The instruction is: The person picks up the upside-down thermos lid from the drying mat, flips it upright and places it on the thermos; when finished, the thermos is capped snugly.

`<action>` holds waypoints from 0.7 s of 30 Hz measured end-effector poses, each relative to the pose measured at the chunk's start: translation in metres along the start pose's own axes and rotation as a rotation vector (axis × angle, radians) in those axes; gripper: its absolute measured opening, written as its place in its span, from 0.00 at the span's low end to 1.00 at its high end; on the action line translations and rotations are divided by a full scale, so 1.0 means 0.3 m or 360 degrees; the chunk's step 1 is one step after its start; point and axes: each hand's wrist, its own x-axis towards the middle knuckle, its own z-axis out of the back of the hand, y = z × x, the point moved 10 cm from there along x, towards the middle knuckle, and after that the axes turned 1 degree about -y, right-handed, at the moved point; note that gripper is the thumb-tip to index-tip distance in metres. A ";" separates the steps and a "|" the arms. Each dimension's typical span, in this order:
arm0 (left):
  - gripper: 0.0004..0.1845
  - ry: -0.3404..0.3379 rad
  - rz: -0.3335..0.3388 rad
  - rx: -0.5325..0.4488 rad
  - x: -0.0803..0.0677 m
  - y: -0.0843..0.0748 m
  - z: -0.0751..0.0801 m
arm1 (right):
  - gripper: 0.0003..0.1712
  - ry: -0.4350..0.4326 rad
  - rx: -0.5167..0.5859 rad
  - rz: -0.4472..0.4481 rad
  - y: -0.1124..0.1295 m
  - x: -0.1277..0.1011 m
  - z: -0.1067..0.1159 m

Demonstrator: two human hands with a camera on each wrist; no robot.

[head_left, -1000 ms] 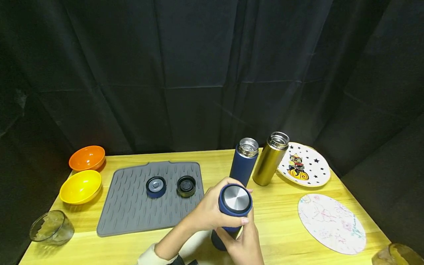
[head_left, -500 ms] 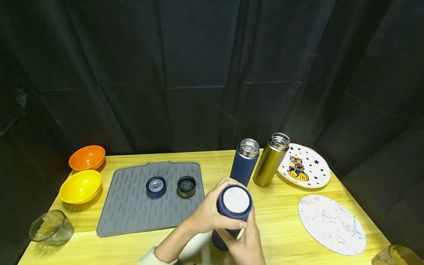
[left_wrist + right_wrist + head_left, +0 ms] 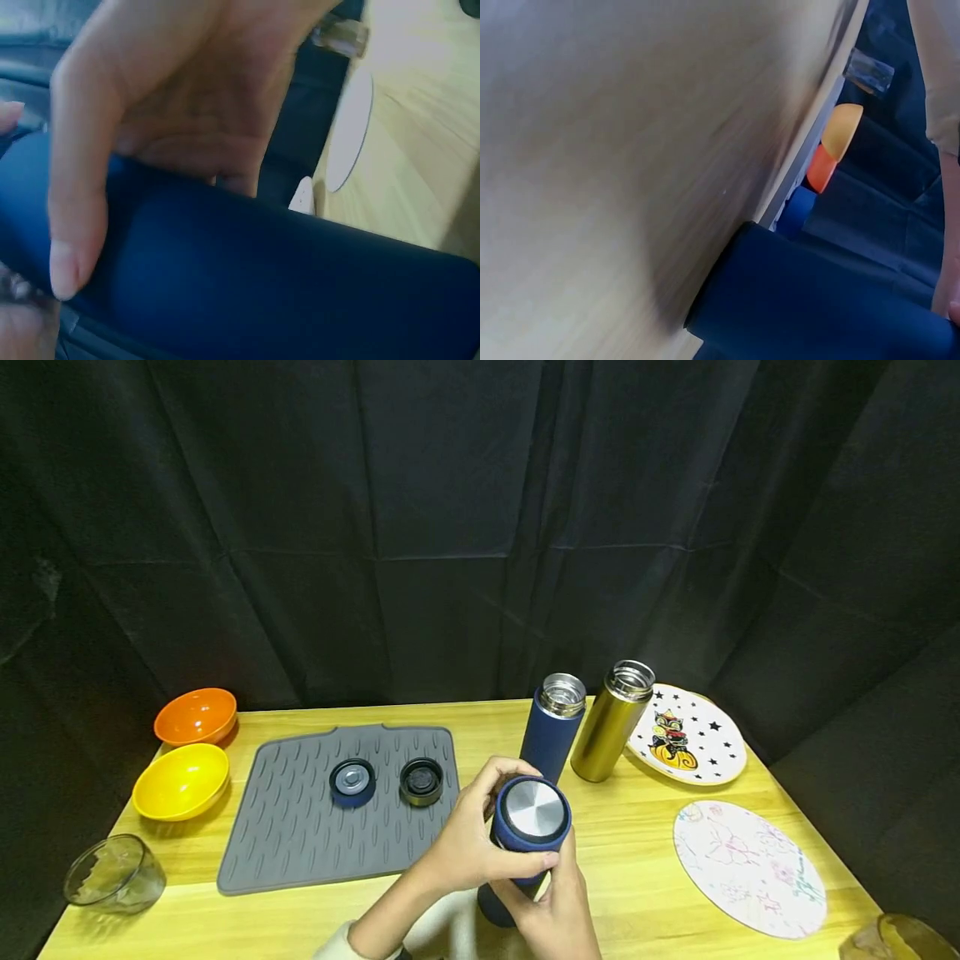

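The navy bottle point(image 3: 517, 878) is gripped by both hands, upright, its steel-topped lid point(image 3: 534, 812) facing up. Its upper part is wrapped by the curled fingers and thumb of the left hand point(image 3: 480, 842), and, from the near side, by those of the right hand point(image 3: 551, 902); which hand has the lid and which the body cannot be told. Whether the table point(image 3: 622, 852) is touched by its base is unclear.

Just beyond the grip, an open navy bottle point(image 3: 550, 739) is stood, with an open gold bottle point(image 3: 607, 731) beside it. To the left of the grip a grey mat point(image 3: 300, 814) is laid, on which a blue lid point(image 3: 352, 782) and a dark lid point(image 3: 422, 783) are placed. To the right, a scribbled white disc point(image 3: 750, 868) is seen, and behind it a cat-printed plate point(image 3: 690, 735).

Well to the left are set a clear glass point(image 3: 116, 875), a yellow bowl point(image 3: 182, 783) and an orange bowl point(image 3: 197, 717); well to the right, an amber-toned glass point(image 3: 897, 938) is cut by the edge of view. Everything is backed by a black curtain point(image 3: 450, 527).
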 end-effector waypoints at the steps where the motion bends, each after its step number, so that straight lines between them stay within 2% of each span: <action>1: 0.35 0.0026 -0.0015 -0.0021 0.002 -0.003 -0.004 | 0.53 0.0004 0.0022 -0.0052 -0.009 0.000 -0.001; 3: 0.34 0.0098 -0.0019 -0.0106 0.002 -0.006 -0.014 | 0.54 0.0004 0.0009 -0.0097 -0.017 -0.002 0.000; 5: 0.36 0.0129 -0.0015 -0.0113 0.002 -0.006 -0.021 | 0.54 0.0006 0.0001 -0.0072 -0.011 -0.002 0.000; 7: 0.37 0.0083 -0.0004 -0.0039 0.002 -0.004 -0.016 | 0.53 0.0007 -0.0011 -0.0037 -0.003 -0.002 0.000; 10: 0.38 0.0054 0.0037 -0.0059 -0.002 0.003 -0.010 | 0.53 0.0025 -0.0009 -0.0054 -0.004 -0.003 -0.004; 12: 0.37 0.0094 0.0014 -0.0113 -0.001 -0.001 -0.017 | 0.55 0.0036 0.0043 -0.0124 -0.018 -0.005 -0.006; 14: 0.41 0.0143 0.0014 -0.0178 -0.003 -0.001 -0.023 | 0.55 0.0033 0.0077 -0.0163 -0.026 -0.007 -0.006; 16: 0.41 0.0122 0.0008 -0.0133 -0.003 0.000 -0.020 | 0.55 0.0030 0.0088 -0.0133 -0.022 -0.007 -0.005; 18: 0.41 0.0071 0.0030 -0.0097 -0.005 0.005 -0.011 | 0.52 0.0017 0.0063 -0.0085 -0.013 -0.007 -0.001; 21: 0.36 0.0072 0.0002 -0.0143 -0.006 0.000 -0.013 | 0.51 0.0024 0.0037 -0.0069 -0.010 -0.007 -0.002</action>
